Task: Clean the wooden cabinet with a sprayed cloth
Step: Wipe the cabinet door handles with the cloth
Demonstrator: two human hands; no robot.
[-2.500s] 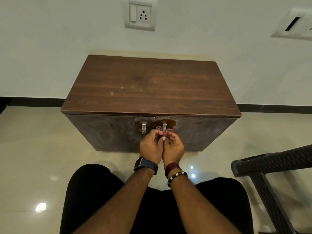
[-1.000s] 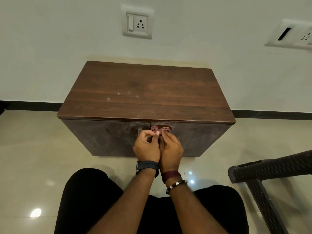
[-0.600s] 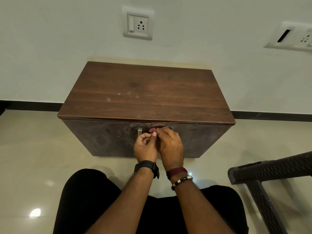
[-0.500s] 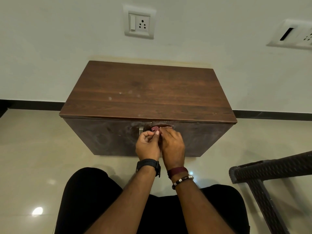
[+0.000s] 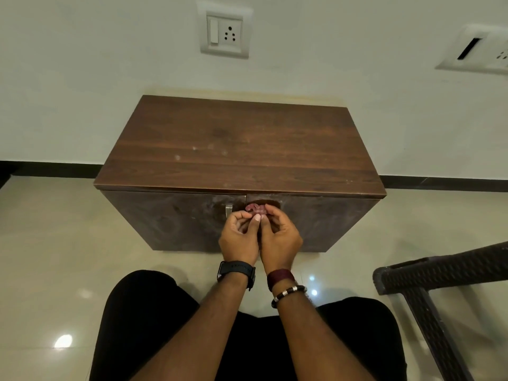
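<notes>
Glossy beige tile floor (image 5: 55, 257), pale wall with a switch-and-socket plate (image 5: 224, 33) up top. Low wooden cabinet (image 5: 242, 149) pushed against that wall, some pale smudges on its top. Left hand (image 5: 238, 237) and right hand (image 5: 280, 237) side by side at the front, right up by the upper edge where the two doors meet, fingers curled and pinching a small scrunched pinkish cloth (image 5: 256, 209) together. Metal handle (image 5: 228, 210) just left of the cloth. Dark woven chair (image 5: 439, 273) off to the right.
</notes>
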